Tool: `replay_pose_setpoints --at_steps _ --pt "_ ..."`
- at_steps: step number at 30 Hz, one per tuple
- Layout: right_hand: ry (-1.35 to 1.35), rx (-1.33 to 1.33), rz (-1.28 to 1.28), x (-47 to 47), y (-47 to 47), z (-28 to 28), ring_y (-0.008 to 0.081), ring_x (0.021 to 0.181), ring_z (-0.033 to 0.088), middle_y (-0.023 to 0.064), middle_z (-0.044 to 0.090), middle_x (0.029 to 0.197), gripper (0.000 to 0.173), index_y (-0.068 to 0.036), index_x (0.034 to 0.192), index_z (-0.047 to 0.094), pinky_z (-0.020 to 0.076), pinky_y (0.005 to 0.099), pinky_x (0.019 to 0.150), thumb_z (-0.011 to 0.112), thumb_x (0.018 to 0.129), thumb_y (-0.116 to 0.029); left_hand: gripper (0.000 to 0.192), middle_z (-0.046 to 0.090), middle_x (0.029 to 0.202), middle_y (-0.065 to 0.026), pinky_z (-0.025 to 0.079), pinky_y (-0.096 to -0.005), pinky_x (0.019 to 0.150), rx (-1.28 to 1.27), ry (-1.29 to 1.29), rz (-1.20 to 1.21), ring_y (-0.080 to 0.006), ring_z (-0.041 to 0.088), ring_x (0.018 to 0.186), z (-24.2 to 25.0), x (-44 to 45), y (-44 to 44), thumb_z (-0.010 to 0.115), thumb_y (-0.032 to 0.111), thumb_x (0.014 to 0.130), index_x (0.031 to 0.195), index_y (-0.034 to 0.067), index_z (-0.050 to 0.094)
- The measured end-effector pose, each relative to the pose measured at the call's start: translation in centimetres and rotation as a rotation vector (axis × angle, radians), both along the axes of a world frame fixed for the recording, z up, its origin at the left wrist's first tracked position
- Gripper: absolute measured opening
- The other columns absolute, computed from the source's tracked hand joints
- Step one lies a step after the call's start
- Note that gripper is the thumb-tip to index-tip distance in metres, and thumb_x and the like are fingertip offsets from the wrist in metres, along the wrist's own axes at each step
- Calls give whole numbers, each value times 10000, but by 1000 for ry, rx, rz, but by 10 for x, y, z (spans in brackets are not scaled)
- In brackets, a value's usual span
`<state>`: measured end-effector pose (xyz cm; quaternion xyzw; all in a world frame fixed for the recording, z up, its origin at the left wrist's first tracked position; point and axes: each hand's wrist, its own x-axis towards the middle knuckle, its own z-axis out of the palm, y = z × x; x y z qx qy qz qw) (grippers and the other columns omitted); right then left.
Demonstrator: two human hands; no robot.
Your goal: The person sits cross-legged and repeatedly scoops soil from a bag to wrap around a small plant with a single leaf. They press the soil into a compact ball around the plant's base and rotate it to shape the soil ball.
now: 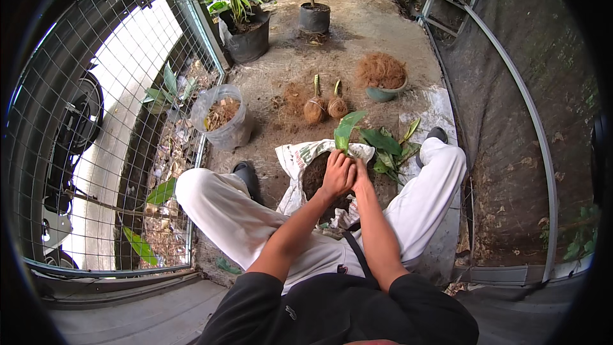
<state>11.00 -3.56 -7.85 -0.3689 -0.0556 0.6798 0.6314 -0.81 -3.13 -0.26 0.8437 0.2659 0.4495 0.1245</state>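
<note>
Together, my left hand [338, 172] and my right hand [360, 175] grip the lower part of a green leaf [348, 127] whose blade points away from me. Whatever sits inside my closed fingers is hidden. Below them lies an opened white sack [293, 162], printed with writing and holding dark soil [314, 176]. Cut leaves [383, 148] are heaped just right of the sack. Farther off, two fibre-wrapped balls stand side by side, the left ball [314, 109] and the right ball [337, 107], each bound with string and topped by a short green stem.
Brown fibre fills a green bowl [381, 95] at the far right. Dry scraps lie in a clear plastic bucket [230, 129] on the left, near a wire mesh gate [119, 105]. Loose fibre [295, 97] is on the concrete. Two potted plants stand behind, one in a black pot [314, 18].
</note>
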Motion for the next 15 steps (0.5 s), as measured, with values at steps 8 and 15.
replay_pose_setpoints --at_steps 8,15 --pt "128 27 103 -1 2 2 134 681 626 1 634 811 225 -150 849 591 527 289 600 432 956 -268 207 566 975 -168 400 -487 999 42 -36 -18 -380 544 1075 -19 -4 5 600 105 765 950 17 574" --pt "147 -33 86 -11 4 21 98 692 631 -22 642 812 263 -180 867 600 527 254 603 430 1002 -328 204 582 991 -158 370 -501 1037 96 -23 83 -378 526 1193 -21 -7 10 567 97 776 967 32 595"
